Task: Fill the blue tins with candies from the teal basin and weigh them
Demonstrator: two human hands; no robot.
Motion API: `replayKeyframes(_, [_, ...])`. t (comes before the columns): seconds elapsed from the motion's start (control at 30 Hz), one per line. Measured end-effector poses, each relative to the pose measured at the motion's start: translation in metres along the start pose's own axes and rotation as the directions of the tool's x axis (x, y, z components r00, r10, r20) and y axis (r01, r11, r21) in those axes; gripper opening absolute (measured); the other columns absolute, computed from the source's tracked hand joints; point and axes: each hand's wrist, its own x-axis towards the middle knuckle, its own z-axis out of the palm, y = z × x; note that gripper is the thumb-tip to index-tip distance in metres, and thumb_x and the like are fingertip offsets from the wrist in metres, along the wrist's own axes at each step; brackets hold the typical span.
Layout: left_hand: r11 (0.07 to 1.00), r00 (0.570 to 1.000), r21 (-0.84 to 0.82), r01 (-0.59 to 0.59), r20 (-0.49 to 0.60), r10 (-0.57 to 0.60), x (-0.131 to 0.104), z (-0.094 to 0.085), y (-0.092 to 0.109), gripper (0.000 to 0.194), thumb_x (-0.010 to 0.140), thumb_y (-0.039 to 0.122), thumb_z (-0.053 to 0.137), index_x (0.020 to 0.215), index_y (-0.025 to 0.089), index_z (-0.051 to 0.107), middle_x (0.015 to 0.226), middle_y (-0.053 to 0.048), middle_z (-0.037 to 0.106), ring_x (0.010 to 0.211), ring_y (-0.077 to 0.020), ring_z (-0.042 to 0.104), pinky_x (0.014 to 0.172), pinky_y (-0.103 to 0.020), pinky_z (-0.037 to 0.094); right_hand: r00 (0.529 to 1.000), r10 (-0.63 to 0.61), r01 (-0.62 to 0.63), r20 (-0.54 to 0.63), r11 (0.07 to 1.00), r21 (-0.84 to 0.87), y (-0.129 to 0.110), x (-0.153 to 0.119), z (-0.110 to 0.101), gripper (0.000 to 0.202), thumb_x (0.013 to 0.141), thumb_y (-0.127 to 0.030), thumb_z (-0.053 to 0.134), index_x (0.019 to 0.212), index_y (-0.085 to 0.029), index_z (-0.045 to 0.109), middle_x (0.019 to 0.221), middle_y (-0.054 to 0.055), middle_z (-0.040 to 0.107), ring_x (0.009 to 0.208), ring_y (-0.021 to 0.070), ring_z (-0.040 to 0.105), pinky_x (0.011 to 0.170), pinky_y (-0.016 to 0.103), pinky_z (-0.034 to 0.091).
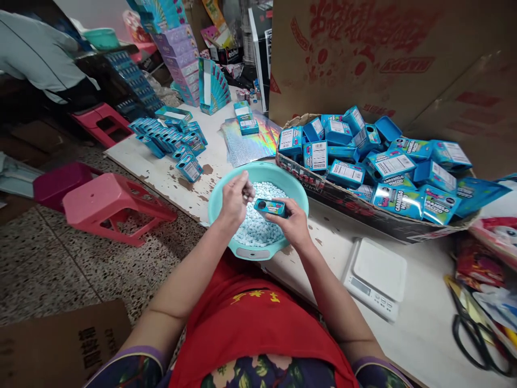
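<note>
My right hand (297, 223) grips a small blue candy box (271, 208) marked "CARAMELO", tilted with a dark round opening at its left end. Beside that opening, my left hand (235, 200) is raised with its fingers curled together; whatever lies inside them is hidden. Both hands are over a turquoise basin (218, 188) that holds many small pale-blue candies (258, 231). The basin stands at the front edge of the white table.
Right of the basin, a long carton (323, 186) is heaped with blue boxes. A white scale (379, 269) and black-handled scissors (472, 328) lie nearer. Packed boxes (173, 132) cover the table's far left. Pink stools (109, 205) stand on the floor; a person (36, 48) is behind.
</note>
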Motion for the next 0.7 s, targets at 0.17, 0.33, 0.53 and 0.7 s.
replayKeyframes(0.17, [0.993, 0.995, 0.078, -0.092, 0.05, 0.088, -0.004, 0.012, -0.011, 0.038, 0.079, 0.05, 0.064, 0.062, 0.017, 0.056, 0.059, 0.0, 0.056, 0.059, -0.0136, 0.062, 0.066, -0.027, 0.051, 1.0, 0.0, 0.001, 0.029, 1.0, -0.028, 0.003, 0.006, 0.017, 0.04, 0.061, -0.035, 0.082, 0.098, -0.024, 0.072, 0.096, 0.003, 0.066, 0.094, 0.0221, 0.062, 0.091, 0.038, 0.046])
replayKeyframes(0.33, [0.767, 0.977, 0.606, -0.211, 0.131, 0.166, 0.012, -0.024, -0.014, 0.031, 0.09, 0.044, 0.045, 0.083, 0.018, 0.061, 0.082, -0.006, 0.068, 0.084, -0.0206, 0.067, 0.084, -0.036, 0.05, 1.0, -0.007, 0.006, -0.018, 0.999, -0.04, 0.01, 0.008, 0.002, 0.039, 0.065, -0.037, 0.079, 0.101, -0.023, 0.071, 0.1, 0.004, 0.065, 0.096, 0.0217, 0.062, 0.091, 0.037, 0.047])
replayKeyframes(0.53, [-0.245, 0.836, 0.916, -0.319, 0.15, -0.528, -0.002, -0.052, -0.037, 0.059, 0.079, 0.061, 0.058, 0.114, 0.014, 0.061, 0.125, -0.023, 0.059, 0.12, -0.0425, 0.051, 0.093, -0.05, 0.043, 0.974, -0.045, 0.026, -0.224, 0.996, -0.087, 0.016, 0.007, -0.004, 0.042, 0.068, -0.037, 0.077, 0.107, -0.023, 0.07, 0.105, 0.005, 0.065, 0.098, 0.0215, 0.061, 0.09, 0.037, 0.048])
replayKeyframes(0.7, [-0.024, 0.72, 0.911, -0.412, 0.309, -0.622, -0.022, -0.033, -0.057, 0.044, 0.086, 0.045, 0.054, 0.113, 0.012, 0.06, 0.114, -0.022, 0.064, 0.105, -0.0347, 0.062, 0.086, -0.041, 0.047, 0.975, -0.047, 0.027, -0.219, 0.995, -0.094, 0.016, 0.006, -0.002, 0.044, 0.068, -0.041, 0.077, 0.107, -0.022, 0.07, 0.103, 0.005, 0.065, 0.096, 0.0212, 0.062, 0.091, 0.038, 0.048])
